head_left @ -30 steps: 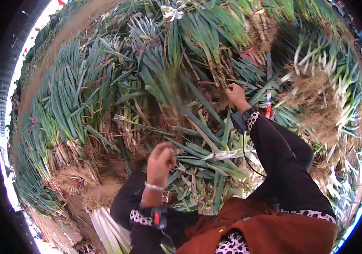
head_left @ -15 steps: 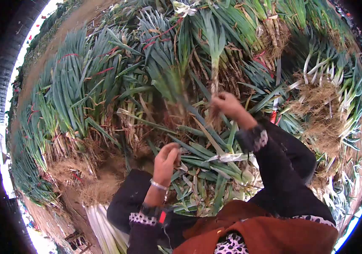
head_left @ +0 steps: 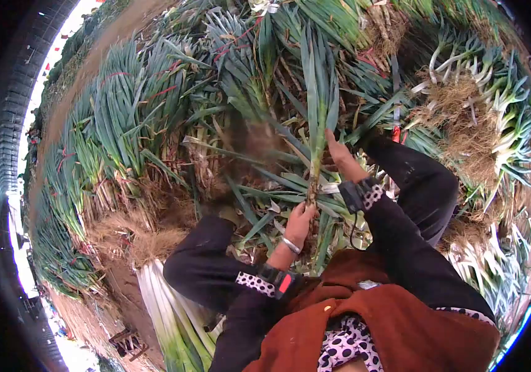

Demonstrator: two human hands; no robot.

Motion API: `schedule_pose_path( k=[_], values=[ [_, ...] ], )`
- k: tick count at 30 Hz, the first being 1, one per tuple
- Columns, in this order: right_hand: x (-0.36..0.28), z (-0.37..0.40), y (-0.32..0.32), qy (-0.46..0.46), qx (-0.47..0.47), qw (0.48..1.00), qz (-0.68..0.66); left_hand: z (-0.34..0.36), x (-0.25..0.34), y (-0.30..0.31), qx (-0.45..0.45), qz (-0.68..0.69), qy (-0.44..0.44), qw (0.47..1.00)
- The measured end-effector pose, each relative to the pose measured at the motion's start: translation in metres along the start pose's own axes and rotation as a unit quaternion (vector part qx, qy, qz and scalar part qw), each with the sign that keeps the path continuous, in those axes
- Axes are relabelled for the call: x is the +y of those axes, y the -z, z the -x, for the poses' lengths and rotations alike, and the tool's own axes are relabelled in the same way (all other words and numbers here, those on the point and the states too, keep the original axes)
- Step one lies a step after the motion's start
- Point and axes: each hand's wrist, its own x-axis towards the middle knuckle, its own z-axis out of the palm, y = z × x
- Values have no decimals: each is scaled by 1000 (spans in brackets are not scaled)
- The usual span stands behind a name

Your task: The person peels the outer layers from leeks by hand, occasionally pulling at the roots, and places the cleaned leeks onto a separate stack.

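A single leek (head_left: 317,149) with long green leaves stands nearly upright in front of me, leaf end away from me. My left hand (head_left: 302,222) is closed around its brown, rooty lower end. Farther up, my right hand (head_left: 341,155) lies against the side of the stalk with its fingers stretched out; its thumb is hidden. Below and around both hands are loose leaves and peeled scraps (head_left: 265,226). A brownish blur (head_left: 256,139) left of the leek is too smeared to make out.
Tied bundles of leeks (head_left: 116,118) stand on the left and behind. Cleaned white leeks with matted roots (head_left: 464,118) lie at the right. More pale leeks (head_left: 172,310) rest beside my left knee. A long blade with a red handle (head_left: 396,133) is near my right knee.
The leek has come down closer to me. My left hand moved right and took its root end, while my right hand left that end and now lies along the upper stalk.
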Motion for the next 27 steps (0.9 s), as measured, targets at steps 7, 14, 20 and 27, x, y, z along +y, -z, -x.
schedule_pose_path(
  k=[7, 14, 20, 27],
  values=[
    [3, 21, -33, 198, 110, 968, 111, 31, 13, -11, 75, 3, 12, 997],
    [-62, 89, -41, -40, -236, 866, -438, 25, 6, 8, -402, 622, 127, 659],
    [-45, 41, -53, -36, -351, 857, -376, 22, 19, 4, -307, 361, 70, 878],
    [-37, 43, -58, -69, -386, 880, -266, -92, 73, 82, 5, 144, 34, 989]
  ],
)
